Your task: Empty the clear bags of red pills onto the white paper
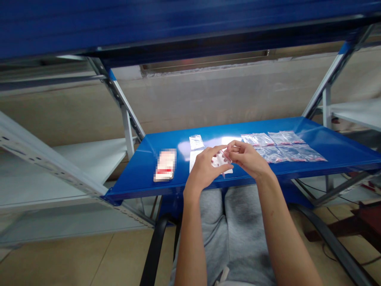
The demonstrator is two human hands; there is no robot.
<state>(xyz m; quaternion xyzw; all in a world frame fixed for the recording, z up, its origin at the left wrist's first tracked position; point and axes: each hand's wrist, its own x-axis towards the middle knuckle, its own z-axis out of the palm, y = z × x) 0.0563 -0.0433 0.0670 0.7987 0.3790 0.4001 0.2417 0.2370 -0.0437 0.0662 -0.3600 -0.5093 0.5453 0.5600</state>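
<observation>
My left hand [205, 169] curves around a small clear zip bag [219, 159] with a red strip along its edge; small dark reddish spots show on or inside it. The fingertips of my right hand [248, 158] pinch the bag's right end near that strip. Both hands are closed on the bag, just above a white sheet [193, 161] lying on the blue shelf. Behind the sheet lies another small clear bag [196, 142]. My fingers partly hide the held bag, so its contents are not plain.
Several flat clear bags with red edges [282, 147] lie in rows to the right on the blue shelf top [139, 167]. A blurred-out flat object [165, 165], possibly a phone, lies left. Grey metal posts [123, 99] flank the shelf, and a blue upper shelf [190, 24] overhangs it.
</observation>
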